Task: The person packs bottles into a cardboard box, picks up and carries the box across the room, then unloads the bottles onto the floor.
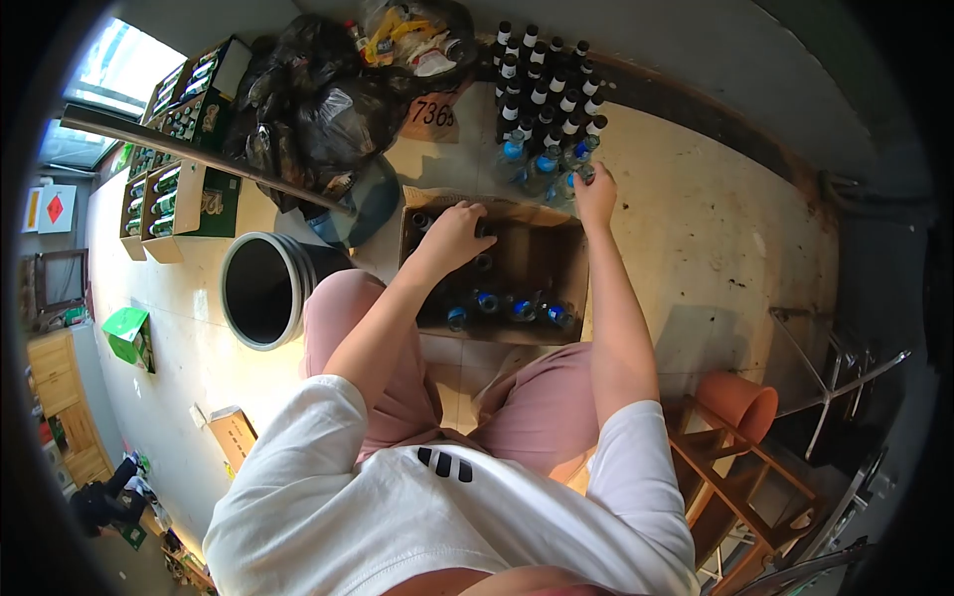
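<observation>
Grips a clear bottle [570, 186] with the right hand [597, 197], fingers clamped together around its neck. Look for it on the pale floor [686, 209], at the near right edge of the upright cluster, just beyond the far right corner of the cardboard carton [497, 335]. Judge it light, probably empty, and stiff, likely glass: smooth, slippery if damp, liable to chip if knocked. Take hold at the narrow neck, or around the rounded body for a surer grip.

Reaches over the far left part of the carton with the left hand [455, 240], fingers curved, thumb set apart. Cannot tell whether closed on anything beneath.

Inside the brown, straight-walled carton, see 4 blue-marked clear bottles [524, 310] along the near side and a few dark shapes farther back. Beside the gripped bottle, note 3 more blue-labelled clear bottles [545, 167]; beyond, find dark glossy bottles [539, 96] with pale neck labels.

To the left, notice a round bin [296, 298] with a ridged grey rim, then crinkled, shiny black bags [343, 124] and, farther left, green bottle cartons [221, 204]. To the right, see a tapered orange pot [725, 399] tipped over beside a brown wooden frame [693, 459].
</observation>
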### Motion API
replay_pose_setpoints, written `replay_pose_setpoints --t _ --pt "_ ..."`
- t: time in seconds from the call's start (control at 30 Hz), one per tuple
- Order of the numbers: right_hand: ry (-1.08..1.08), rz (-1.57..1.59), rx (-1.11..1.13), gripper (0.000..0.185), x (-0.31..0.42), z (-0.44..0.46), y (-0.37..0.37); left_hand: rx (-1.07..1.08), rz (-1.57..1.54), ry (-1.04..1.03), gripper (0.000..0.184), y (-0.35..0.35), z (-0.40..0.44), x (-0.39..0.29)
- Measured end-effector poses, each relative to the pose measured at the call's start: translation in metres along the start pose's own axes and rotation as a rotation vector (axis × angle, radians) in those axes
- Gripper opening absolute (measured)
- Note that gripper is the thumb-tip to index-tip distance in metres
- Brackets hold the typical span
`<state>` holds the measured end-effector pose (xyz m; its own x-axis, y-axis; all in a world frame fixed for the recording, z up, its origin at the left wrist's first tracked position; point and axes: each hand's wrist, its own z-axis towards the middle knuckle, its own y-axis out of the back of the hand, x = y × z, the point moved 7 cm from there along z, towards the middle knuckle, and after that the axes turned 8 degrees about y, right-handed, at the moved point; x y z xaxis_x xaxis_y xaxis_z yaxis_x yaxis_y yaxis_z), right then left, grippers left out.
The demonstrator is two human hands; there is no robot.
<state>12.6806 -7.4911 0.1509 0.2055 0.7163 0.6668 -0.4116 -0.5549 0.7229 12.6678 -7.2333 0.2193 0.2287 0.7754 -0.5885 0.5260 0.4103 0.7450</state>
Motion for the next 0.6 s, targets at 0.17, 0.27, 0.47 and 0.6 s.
replay_pose_setpoints --t 0.17,0.27,0.47,0.6 --pt "0.017 -0.036 -0.042 0.028 -0.019 0.001 -0.014 0.005 0.013 -0.014 0.044 -0.005 0.002 0.007" --pt "-0.017 -0.064 -0.021 0.031 -0.025 0.004 -0.015 0.013 0.014 -0.029 0.044 -0.004 0.004 0.009" --pt "0.117 -0.538 -0.044 0.041 0.061 -0.011 0.035 -0.02 0.007 -0.055 0.043 0.006 0.003 0.012" --pt "0.206 0.013 0.42 0.039 0.098 -0.029 -0.013 -0.024 0.03 -0.007 0.045 0.014 0.006 0.013"
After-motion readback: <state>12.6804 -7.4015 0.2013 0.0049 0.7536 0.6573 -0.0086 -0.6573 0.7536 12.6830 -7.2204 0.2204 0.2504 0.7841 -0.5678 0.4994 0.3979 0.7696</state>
